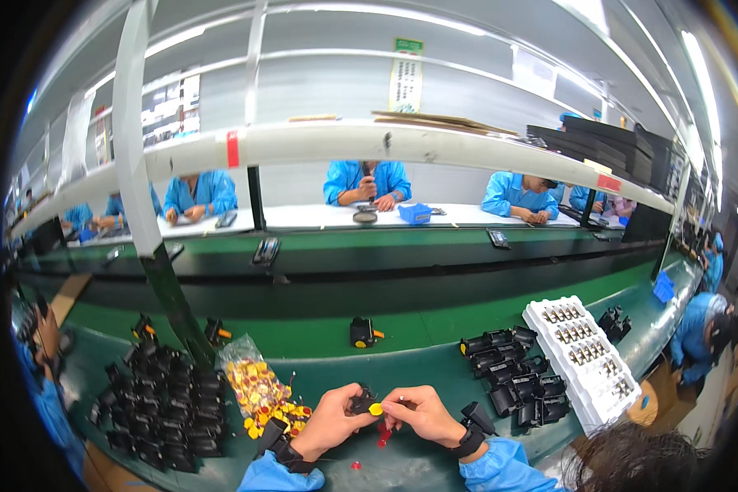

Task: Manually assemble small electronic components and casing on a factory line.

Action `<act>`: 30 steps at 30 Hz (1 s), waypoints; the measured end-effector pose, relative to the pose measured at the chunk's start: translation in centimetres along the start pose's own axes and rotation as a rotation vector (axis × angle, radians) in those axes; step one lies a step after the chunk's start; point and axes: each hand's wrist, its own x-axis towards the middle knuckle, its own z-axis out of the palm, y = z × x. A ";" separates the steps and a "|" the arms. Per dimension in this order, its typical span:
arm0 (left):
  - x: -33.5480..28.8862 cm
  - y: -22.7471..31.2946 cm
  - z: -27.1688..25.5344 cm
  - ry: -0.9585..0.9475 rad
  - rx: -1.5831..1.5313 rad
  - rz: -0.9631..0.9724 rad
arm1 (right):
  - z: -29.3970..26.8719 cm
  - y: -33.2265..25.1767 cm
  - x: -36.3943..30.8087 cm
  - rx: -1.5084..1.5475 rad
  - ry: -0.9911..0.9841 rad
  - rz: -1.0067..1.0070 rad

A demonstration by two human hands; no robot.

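Observation:
In front of me, my left hand [336, 418] grips a black plastic housing [361, 399], partly hidden by the fingers. A small round yellow piece [375, 408] lies against the housing, between both hands. The fingertips of my right hand [422, 416] are pinched together at its right edge. Below them, a red piece [383, 436] shows at the fingers; whether it is held or lies on the bench cannot be made out. Another red bit [355, 465] rests on the bench nearer me. Left of my left hand, loose yellow-and-red pieces [291, 416] spill from a clear plastic bag [242, 357].
Black housings form a large pile [168, 402] at left and a group [517, 377] at right. A white foam tray [578, 361] holds metal parts. One housing with a yellow tab [362, 332] sits on the green conveyor [435, 328]. A post [172, 303] stands left; co-workers sit opposite.

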 end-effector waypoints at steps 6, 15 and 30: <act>-0.2 0.5 0.0 -0.093 0.320 0.171 | 1.0 0.1 -0.3 -0.261 0.042 -0.152; -0.6 -0.2 -0.5 -0.240 0.178 0.125 | 1.3 0.4 -1.3 -0.252 0.096 -0.219; -2.6 0.6 2.0 -0.080 0.110 0.279 | 0.7 0.8 -1.6 -0.269 0.090 -0.243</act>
